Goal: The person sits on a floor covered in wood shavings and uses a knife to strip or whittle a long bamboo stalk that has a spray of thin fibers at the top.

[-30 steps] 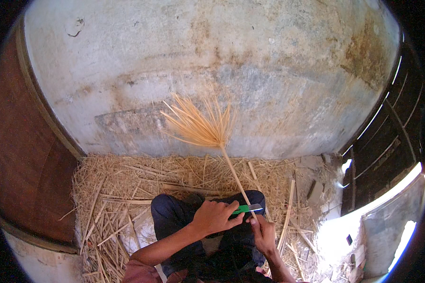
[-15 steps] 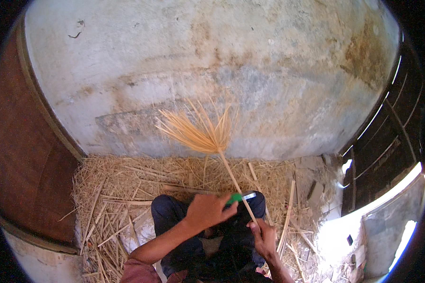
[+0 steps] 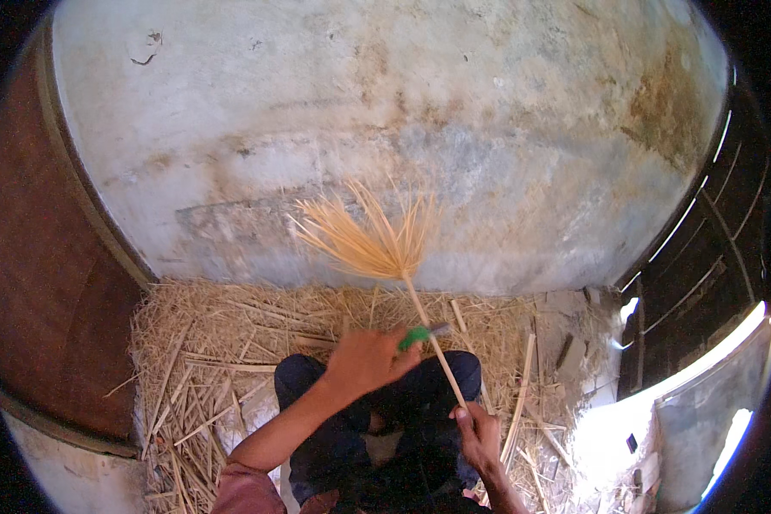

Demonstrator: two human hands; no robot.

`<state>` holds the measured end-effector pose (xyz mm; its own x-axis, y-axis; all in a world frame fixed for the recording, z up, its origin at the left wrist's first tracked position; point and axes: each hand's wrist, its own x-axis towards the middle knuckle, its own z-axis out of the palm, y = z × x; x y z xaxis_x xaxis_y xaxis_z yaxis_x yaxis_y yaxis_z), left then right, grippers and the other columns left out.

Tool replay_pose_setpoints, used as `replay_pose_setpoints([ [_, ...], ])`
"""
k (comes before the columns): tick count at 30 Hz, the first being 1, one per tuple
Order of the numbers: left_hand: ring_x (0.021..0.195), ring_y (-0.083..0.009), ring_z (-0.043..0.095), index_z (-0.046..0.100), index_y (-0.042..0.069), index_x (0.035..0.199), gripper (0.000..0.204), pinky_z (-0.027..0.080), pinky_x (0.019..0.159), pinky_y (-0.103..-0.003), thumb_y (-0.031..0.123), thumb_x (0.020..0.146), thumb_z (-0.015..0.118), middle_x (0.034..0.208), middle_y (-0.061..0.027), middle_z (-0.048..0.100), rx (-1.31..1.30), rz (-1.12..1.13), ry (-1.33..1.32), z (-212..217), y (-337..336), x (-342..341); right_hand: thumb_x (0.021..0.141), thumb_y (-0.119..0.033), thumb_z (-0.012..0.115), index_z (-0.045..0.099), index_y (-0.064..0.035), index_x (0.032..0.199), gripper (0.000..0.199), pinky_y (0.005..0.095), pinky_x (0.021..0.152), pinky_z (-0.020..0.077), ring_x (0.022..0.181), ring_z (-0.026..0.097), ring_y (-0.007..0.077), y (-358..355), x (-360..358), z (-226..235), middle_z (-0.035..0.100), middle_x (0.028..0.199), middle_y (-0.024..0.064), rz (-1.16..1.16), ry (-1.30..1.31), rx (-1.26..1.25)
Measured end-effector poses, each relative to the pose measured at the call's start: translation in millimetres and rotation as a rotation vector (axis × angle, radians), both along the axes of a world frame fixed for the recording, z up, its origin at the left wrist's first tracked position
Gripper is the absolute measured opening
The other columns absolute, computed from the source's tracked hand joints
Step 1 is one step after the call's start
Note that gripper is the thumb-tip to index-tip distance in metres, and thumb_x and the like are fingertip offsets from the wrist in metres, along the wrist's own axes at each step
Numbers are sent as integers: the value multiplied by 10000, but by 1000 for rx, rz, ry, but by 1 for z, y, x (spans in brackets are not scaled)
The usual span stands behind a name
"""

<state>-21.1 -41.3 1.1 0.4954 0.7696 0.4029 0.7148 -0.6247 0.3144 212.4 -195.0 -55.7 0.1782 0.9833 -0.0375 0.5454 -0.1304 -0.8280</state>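
Observation:
My left hand (image 3: 367,367) is closed around the green handle of a small knife (image 3: 415,337). The short blade, smeared by motion, lies against or just over a pale stick (image 3: 444,367) about midway along it. With its near end gripped in my right hand (image 3: 480,435), the stick slants up and to the left. At its far end, thin split fibres fan out into a broom-like tuft (image 3: 371,240) in front of the wall. My fingers partly hide the knife's handle.
Straw-like shavings (image 3: 231,321) and loose strips (image 3: 218,366) cover the floor around my dark-trousered legs (image 3: 313,445). A stained plaster wall (image 3: 488,171) rises ahead. A brown panel (image 3: 51,257) stands at left, dark slats (image 3: 702,248) at right, with bright light near the floor there.
My left hand and the knife have shifted up along the stick, away from my right hand. The right hand keeps its grip nearly in place.

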Motion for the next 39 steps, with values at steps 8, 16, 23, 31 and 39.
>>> replay_pose_setpoints([
  [8,578,-419,691,702,64,995,448,564,550,-522,500,1001,599,621,-187,667,-118,-160,20,6,-19,5,1074,-387,578,728,-58,991,371,393,705,528,726,695,247,-5,3,-11,685,755,152,31,43,70],
  [16,581,-414,692,708,58,992,479,540,516,-534,514,1018,565,603,-198,647,40,67,38,27,19,-13,1071,-366,586,723,-62,971,348,396,644,502,651,670,253,-9,2,-3,652,692,155,23,18,19],
  [23,603,-407,700,708,56,1067,461,550,534,-540,496,1018,576,627,-200,659,-48,-76,58,18,0,-6,1073,-377,587,726,-67,971,354,394,595,474,576,608,245,-10,3,-2,605,625,152,3,20,-7],
  [31,606,-408,699,719,46,1060,477,571,570,-548,498,1021,573,622,-190,664,-6,-28,104,28,15,-18,1075,-389,586,726,-78,969,357,396,578,456,566,588,226,-15,7,-16,588,615,147,34,27,24],
  [39,582,-411,685,739,40,998,489,561,556,-531,506,1003,593,613,-190,662,20,-78,-17,12,23,-20,1075,-382,593,718,-70,955,357,376,578,436,584,564,207,-10,6,-13,579,629,121,26,51,34],
])
